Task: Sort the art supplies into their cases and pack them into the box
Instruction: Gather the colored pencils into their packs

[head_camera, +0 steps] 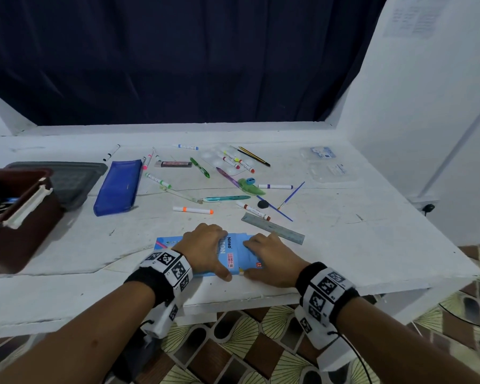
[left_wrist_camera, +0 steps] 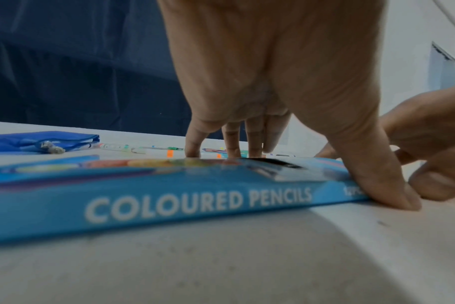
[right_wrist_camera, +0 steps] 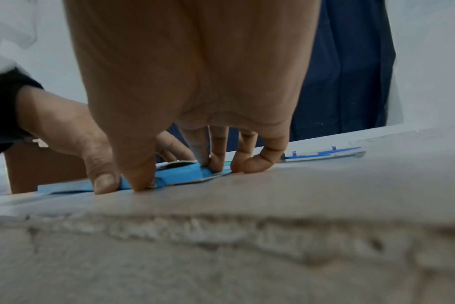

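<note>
A light-blue coloured pencil box (head_camera: 234, 259) (left_wrist_camera: 169, 205) (right_wrist_camera: 179, 174) lies flat near the table's front edge. My left hand (head_camera: 208, 246) (left_wrist_camera: 260, 92) spans it, with the fingers curled over the far edge and the thumb on the near side. My right hand (head_camera: 266, 257) (right_wrist_camera: 195, 92) holds the box's right end, with curled fingers on the end flap and the thumb at the near corner. Several markers, such as an orange-capped one (head_camera: 193, 210), lie loose behind. A blue zip pouch (head_camera: 118, 187) (left_wrist_camera: 39, 140) lies to the left.
A brown box (head_camera: 25, 234) holding some supplies stands at the left edge, with a grey lid (head_camera: 75, 178) behind it. A metal ruler (head_camera: 272, 228) lies just beyond my right hand. A paint palette (head_camera: 219, 162), brushes, pens and clear plastic packs (head_camera: 327, 164) lie further back.
</note>
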